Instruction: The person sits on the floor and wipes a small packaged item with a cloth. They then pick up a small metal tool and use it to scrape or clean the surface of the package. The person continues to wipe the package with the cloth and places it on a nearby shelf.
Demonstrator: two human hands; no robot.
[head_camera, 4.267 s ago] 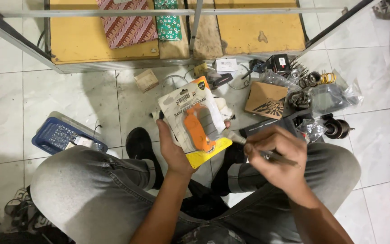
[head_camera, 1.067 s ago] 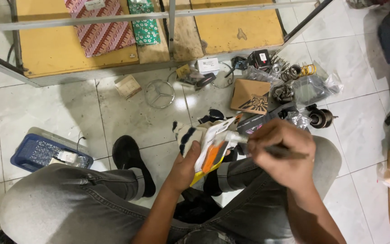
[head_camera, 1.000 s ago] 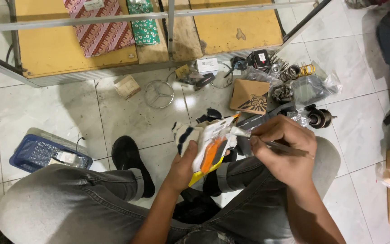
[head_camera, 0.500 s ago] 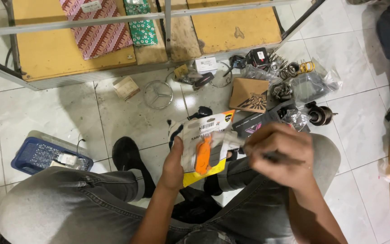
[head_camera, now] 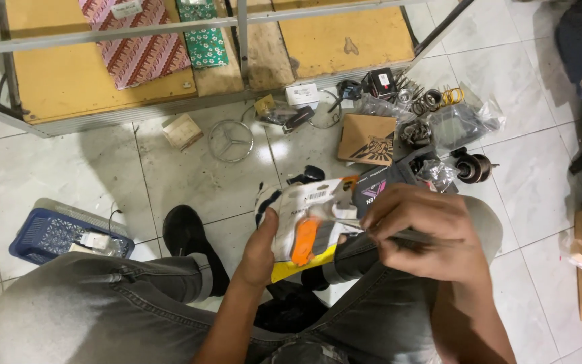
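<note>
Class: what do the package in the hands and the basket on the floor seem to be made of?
Package: glossy clear plastic over white and yellow card, judging by the glare; orange tool inside looks like plastic. Basket: blue moulded plastic, with a lattice of holes.

White tiled floor (head_camera: 75, 168). On it: blue plastic basket (head_camera: 48, 232) at left; small cardboard box (head_camera: 182, 130); wire ring (head_camera: 231, 141); brown flat box (head_camera: 368, 139); clear bags of metal parts (head_camera: 463, 121); black cylindrical part (head_camera: 473, 167). Low yellow shelf (head_camera: 69, 81) carries patterned red cloth (head_camera: 136, 50) and green cloth (head_camera: 202, 40).
</note>
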